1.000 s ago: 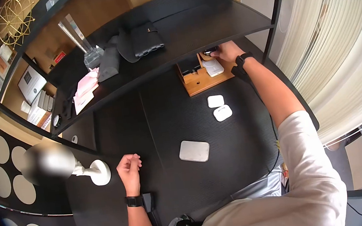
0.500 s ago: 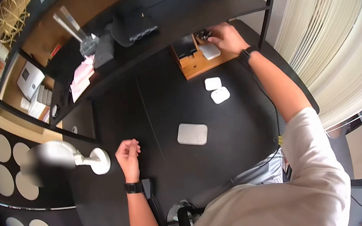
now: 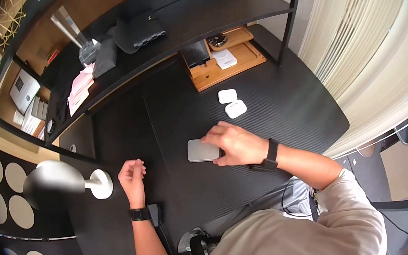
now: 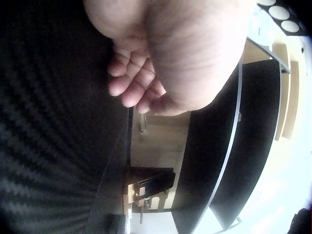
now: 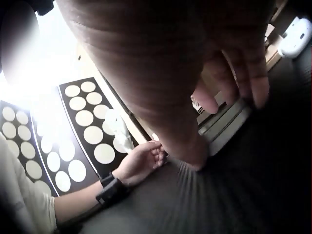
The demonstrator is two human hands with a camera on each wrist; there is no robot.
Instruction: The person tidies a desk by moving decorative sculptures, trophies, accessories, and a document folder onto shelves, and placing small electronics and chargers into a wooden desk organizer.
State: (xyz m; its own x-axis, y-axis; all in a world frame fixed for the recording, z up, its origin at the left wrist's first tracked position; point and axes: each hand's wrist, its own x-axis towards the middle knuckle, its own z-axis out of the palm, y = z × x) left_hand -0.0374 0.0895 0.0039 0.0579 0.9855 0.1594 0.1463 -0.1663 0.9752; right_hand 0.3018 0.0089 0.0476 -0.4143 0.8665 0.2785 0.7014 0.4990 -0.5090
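My right hand [image 3: 227, 142] lies over the right edge of a flat silver rectangular pad [image 3: 199, 150] in the middle of the black desk [image 3: 285, 111], fingers spread and touching it. In the right wrist view the fingertips [image 5: 256, 90] come down on the pad's [image 5: 226, 129] rim; whether they pinch it is not clear. Further left, my left hand [image 3: 132, 173] rests on the desk with fingers loosely curled and nothing in it; the left wrist view shows its curled fingers [image 4: 134, 83] from below.
Two small white cases [image 3: 227, 95] [image 3: 236, 108] lie beyond the pad. A wooden tray [image 3: 251, 57] under the shelf [image 3: 229, 11] holds a white item [image 3: 225, 58] and a dark one [image 3: 217, 40]. A white lamp [image 3: 57, 178] stands at the left. Vertical blinds [image 3: 367, 26] hang at the right.
My right hand left the wooden tray at the back and came toward me, landing on the silver pad. The left hand stayed put.
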